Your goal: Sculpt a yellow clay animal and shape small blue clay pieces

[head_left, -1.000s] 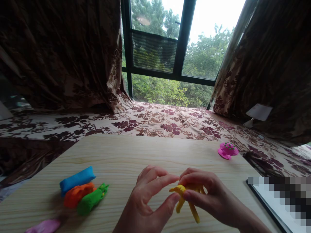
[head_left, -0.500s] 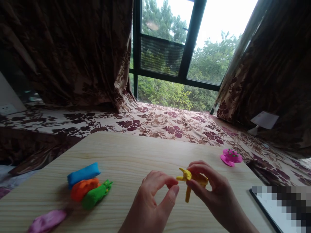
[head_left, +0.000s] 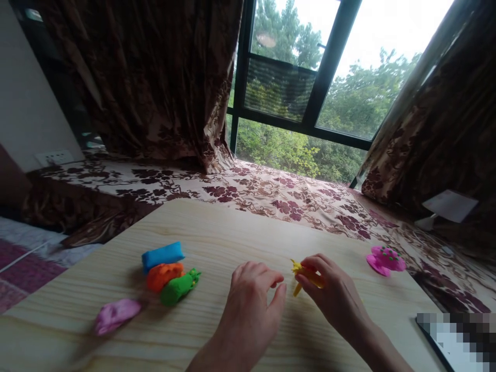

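Observation:
A small yellow modelling-clay figure (head_left: 315,279) is pinched between the thumb and fingers of my right hand (head_left: 335,292). Thin points stick out at its left end, and a leg-like piece hangs below. My fingers cover part of it. Just to the left is my left hand (head_left: 256,299), its fingers curved and its thumb a little apart from them, with nothing visible between. It does not touch the yellow figure. Both hands are above the pale wooden table (head_left: 217,227).
On the left lie blue (head_left: 163,256), orange (head_left: 165,276) and green (head_left: 178,289) clay pieces, touching, with a pink lump (head_left: 116,315) nearer me. At the right stands a magenta clay piece with green dots (head_left: 387,259). A dark-edged flat object (head_left: 445,343), partly blurred out, is at lower right.
The view has swung left, so the scene sits further right. My left hand has drawn away from the yellow figure, and my right hand has turned the figure slightly.

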Tool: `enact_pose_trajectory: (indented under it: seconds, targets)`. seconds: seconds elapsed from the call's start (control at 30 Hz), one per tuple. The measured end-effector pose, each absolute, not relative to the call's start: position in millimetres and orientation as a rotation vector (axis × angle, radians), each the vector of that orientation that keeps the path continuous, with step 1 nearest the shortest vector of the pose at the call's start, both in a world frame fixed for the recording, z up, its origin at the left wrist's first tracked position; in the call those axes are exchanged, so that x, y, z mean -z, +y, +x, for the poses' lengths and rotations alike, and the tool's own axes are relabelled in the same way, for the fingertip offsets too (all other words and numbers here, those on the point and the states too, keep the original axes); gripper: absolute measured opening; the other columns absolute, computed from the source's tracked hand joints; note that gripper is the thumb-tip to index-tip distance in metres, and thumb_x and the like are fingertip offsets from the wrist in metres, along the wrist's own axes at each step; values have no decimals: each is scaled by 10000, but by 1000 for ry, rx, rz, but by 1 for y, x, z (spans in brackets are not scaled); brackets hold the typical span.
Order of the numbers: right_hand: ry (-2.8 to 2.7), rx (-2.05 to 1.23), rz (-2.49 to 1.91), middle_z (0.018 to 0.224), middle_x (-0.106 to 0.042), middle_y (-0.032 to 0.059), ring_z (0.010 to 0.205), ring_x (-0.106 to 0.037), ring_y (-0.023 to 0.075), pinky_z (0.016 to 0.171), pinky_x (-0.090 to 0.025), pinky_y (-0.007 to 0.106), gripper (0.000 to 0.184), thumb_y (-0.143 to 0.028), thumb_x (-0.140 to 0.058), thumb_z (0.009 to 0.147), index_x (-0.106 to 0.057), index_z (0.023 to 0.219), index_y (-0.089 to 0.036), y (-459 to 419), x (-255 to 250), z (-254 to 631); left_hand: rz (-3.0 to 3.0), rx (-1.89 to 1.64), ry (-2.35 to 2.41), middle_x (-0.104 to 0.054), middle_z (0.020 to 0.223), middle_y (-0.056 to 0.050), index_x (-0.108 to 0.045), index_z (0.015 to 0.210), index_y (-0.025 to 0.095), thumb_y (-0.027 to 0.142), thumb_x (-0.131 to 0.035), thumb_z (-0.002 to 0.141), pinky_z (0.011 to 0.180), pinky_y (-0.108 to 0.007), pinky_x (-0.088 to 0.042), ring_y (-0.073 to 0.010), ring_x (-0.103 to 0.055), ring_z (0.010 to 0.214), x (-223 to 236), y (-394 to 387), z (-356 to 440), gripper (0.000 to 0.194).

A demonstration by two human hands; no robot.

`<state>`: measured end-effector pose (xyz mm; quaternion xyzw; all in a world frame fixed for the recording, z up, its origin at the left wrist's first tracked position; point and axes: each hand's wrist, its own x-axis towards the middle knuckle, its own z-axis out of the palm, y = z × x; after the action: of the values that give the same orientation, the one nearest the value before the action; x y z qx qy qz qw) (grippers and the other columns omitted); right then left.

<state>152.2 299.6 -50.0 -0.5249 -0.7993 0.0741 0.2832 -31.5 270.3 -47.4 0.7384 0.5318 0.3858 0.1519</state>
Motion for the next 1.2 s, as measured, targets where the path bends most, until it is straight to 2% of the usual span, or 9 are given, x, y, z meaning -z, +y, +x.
enact_pose_trajectory:
  seconds: [0.23, 0.43, 0.6, 0.77, 0.93, 1.03, 1.13, 1.2]
  targets:
    - [-2149, -189, -1416, 931, -607, 41, 836, -585, 196, 715, -462, 309, 220, -360, -568, 838, -573, 1007, -220, 296, 42, 162, 2132, -1061, 1581, -649, 792, -40, -661, 801, 221, 195, -495, 807, 846, -429, -396, -218, -557, 842, 51, 270, -34, 169]
    - [-2103, -242, -1403, 957, -620, 45, 866, -602, 202, 777, -467, 317, 169, -369, -544, 852, -623, 895, -226, 295, 28, 198, 2146, -1012, 1601, -644, 754, -28, -659, 786, 221, 194, -482, 817, 849, -418, -383, -207, -561, 814, 52, 270, -35, 182]
    - [-2205, -367, -1413, 1006, -607, 30, 951, -573, 213, 832, -457, 328, 182, -329, -616, 801, -592, 962, -249, 295, 39, 213, 2143, -1002, 1602, -636, 755, -10, -653, 781, 234, 197, -469, 829, 875, -404, -363, -195, -551, 822, 54, 271, -34, 193]
    - [-2238, -495, -1426, 969, -601, 21, 897, -574, 200, 791, -473, 318, 167, -300, -608, 810, -572, 967, -255, 293, 45, 210, 2151, -995, 1605, -632, 754, -4, -654, 792, 238, 199, -462, 837, 876, -384, -360, -185, -546, 816, 56, 273, -33, 201]
    - [-2188, -378, -1309, 1105, -546, 40, 1029, -526, 205, 873, -440, 330, 193, -311, -567, 849, -569, 1038, -269, 290, 34, 197, 2143, -987, 1595, -638, 777, -7, -655, 804, 237, 208, -470, 836, 868, -390, -365, -191, -545, 829, 57, 274, -32, 189]
    - [-2204, -308, -1207, 1124, -536, 43, 1032, -522, 195, 866, -442, 317, 200, -285, -542, 868, -586, 1062, -278, 294, 35, 181, 2134, -999, 1577, -648, 840, -14, -656, 903, 235, 203, -486, 828, 881, -388, -366, -194, -542, 870, 61, 274, -30, 188]
    - [-2249, -257, -1201, 1100, -553, 58, 1011, -528, 208, 869, -435, 341, 249, -282, -565, 853, -590, 1100, -264, 299, 42, 168, 2143, -982, 1572, -643, 908, -26, -625, 1056, 234, 193, -496, 819, 897, -393, -368, -202, -531, 923, 65, 275, -28, 274]
    - [-2267, -253, -1236, 1086, -562, 67, 997, -532, 218, 866, -436, 357, 265, -292, -571, 848, -588, 1110, -253, 301, 45, 167, 2142, -965, 1571, -638, 926, -32, -613, 1090, 231, 192, -494, 816, 895, -394, -375, -206, -527, 932, 67, 275, -28, 301]
